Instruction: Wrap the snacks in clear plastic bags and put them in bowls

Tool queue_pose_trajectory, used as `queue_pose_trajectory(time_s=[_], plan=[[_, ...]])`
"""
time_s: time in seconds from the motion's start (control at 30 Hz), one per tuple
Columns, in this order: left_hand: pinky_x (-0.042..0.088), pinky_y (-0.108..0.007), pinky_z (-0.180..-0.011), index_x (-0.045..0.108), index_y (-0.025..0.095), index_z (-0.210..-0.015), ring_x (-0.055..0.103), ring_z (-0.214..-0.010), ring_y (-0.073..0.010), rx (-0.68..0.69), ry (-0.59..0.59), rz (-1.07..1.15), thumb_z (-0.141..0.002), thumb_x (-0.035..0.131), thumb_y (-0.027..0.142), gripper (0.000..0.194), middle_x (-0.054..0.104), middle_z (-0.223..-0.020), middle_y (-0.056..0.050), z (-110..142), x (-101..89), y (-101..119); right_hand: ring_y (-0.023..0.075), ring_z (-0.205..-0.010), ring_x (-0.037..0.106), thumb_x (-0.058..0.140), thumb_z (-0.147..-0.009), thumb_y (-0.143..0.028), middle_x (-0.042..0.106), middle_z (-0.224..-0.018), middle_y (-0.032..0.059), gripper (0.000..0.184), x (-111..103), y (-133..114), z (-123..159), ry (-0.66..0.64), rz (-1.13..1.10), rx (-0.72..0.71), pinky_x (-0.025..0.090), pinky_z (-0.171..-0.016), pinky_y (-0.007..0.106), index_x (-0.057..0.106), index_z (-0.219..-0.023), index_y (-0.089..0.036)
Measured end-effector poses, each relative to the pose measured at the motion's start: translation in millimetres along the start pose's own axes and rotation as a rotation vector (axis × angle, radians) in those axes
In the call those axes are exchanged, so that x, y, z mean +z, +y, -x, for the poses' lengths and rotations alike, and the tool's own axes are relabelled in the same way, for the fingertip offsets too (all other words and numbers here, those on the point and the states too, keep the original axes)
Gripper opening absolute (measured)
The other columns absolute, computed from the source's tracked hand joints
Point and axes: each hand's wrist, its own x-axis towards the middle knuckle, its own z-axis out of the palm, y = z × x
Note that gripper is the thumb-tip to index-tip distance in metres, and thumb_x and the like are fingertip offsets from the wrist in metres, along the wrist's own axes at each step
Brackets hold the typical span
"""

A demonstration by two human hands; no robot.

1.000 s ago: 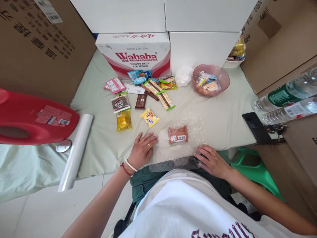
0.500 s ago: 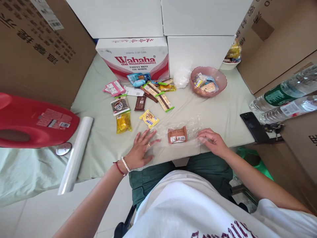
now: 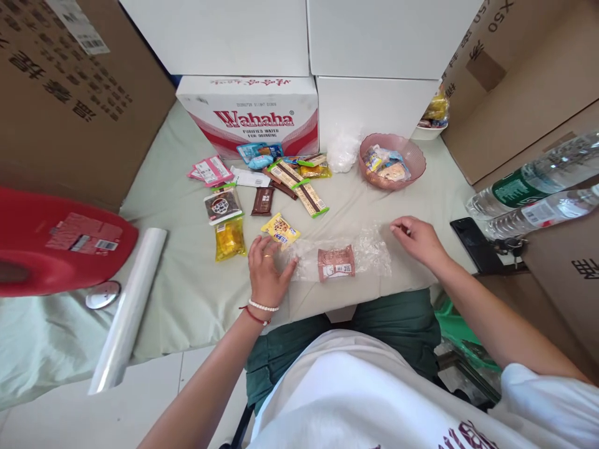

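Note:
A brown snack packet (image 3: 337, 262) with a white label lies in a crumpled sheet of clear plastic film (image 3: 373, 254) near the table's front edge. My left hand (image 3: 270, 269) rests at the film's left end, thumb spread from the fingers, holding nothing that I can see. Just beyond its fingertips is a yellow cookie packet (image 3: 281, 231). Off the film's right end, my right hand (image 3: 418, 239) is curled, its fingertips drawn together with nothing visible in them.
Several snacks, including a dark brown bar (image 3: 262, 201) and a yellow packet (image 3: 230, 239), lie ahead. A pink bowl (image 3: 418, 163) holds packets. A film roll (image 3: 128, 312) and red container (image 3: 60, 243) are left; a phone (image 3: 470, 243) and bottles (image 3: 515, 190) are right.
My right hand has let go of the film's right end and moved up and right. My left hand has turned, its fingers closer together. The film now lies more bunched around the brown packet.

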Motion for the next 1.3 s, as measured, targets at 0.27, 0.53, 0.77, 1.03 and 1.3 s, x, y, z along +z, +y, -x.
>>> queue_pose_trajectory(time_s=[0.27, 0.53, 0.77, 1.03, 1.3], plan=[[0.045, -0.059, -0.109, 0.055, 0.022, -0.121, 0.052, -0.13, -0.0336, 0.086, 0.361, -0.012, -0.085, 0.059, 0.022, 0.036, 0.058, -0.122, -0.014, 12, -47.7, 25, 0.0308, -0.133, 0.044, 0.068, -0.079, -0.009, 0.064, -0.135, 0.0101, 0.056, 42, -75, -83, -0.459, 0.135, -0.734, 0.04, -0.112, 0.048, 0.068, -0.134, -0.021], [0.044, -0.037, -0.083, 0.066, 0.021, -0.122, 0.067, -0.097, -0.0217, 0.565, 0.055, 0.039, -0.084, 0.057, 0.007, 0.042, 0.077, -0.106, -0.007, 35, -55.9, 79, 0.0197, -0.094, 0.064, 0.059, -0.092, -0.019, 0.075, -0.097, 0.0076, 0.019, 94, -100, -120, -0.67, -0.01, -0.63, 0.044, -0.092, 0.031, 0.077, -0.094, -0.015], [0.041, -0.043, -0.076, 0.069, 0.023, -0.133, 0.063, -0.099, -0.0273, 0.34, -0.268, -0.213, -0.093, 0.053, 0.015, 0.043, 0.07, -0.138, -0.007, 19, 9.3, 85, 0.0131, -0.069, 0.053, 0.052, -0.097, -0.024, 0.062, -0.067, -0.0025, 0.026, 86, -109, -111, -0.628, 0.078, -0.187, 0.033, -0.066, 0.023, 0.074, -0.09, -0.013], [0.047, -0.045, -0.08, 0.076, 0.02, -0.11, 0.065, -0.098, -0.029, 0.228, -0.379, -0.104, -0.092, 0.052, 0.016, 0.03, 0.077, -0.11, -0.013, 22, 19.0, 73, 0.0163, -0.08, 0.058, 0.048, -0.106, -0.032, 0.066, -0.102, 0.0058, 0.028, 71, -135, -15, -0.516, 0.311, -0.456, 0.034, -0.068, 0.026, 0.074, -0.109, -0.022], [0.052, -0.041, -0.101, 0.07, 0.023, -0.111, 0.068, -0.111, -0.0212, -0.082, -0.064, 0.27, -0.094, 0.041, 0.019, 0.034, 0.075, -0.118, -0.007, 39, -2.3, 10, 0.0278, -0.11, 0.053, 0.048, -0.106, -0.022, 0.063, -0.124, 0.0144, 0.038, 103, -102, 55, -0.364, 0.372, -0.613, 0.046, -0.091, 0.042, 0.06, -0.142, -0.021]])
